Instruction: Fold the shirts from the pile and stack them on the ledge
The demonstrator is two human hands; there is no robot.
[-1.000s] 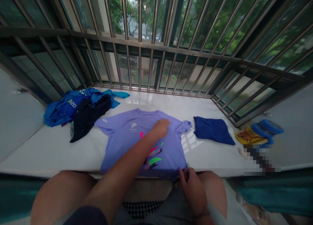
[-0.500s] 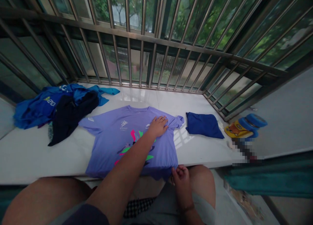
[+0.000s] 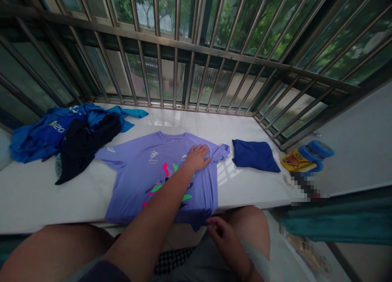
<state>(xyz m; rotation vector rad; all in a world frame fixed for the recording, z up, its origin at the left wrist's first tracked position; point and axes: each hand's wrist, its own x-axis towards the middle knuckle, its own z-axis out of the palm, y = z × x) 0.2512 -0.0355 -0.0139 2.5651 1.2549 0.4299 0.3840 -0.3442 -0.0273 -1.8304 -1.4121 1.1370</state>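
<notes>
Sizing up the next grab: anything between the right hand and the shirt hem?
Nothing visible. The right hand sits just below the hem of the purple T-shirt, its fingertips close to the cloth with nothing between. The left hand lies flat higher up the shirt, away from that spot.

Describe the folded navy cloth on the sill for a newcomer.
On the white sill under the barred window, find the lavender T-shirt under the left hand. Just right of it lies the folded navy cloth, neat and squared, unlike the crumpled blue heap far left.
</notes>
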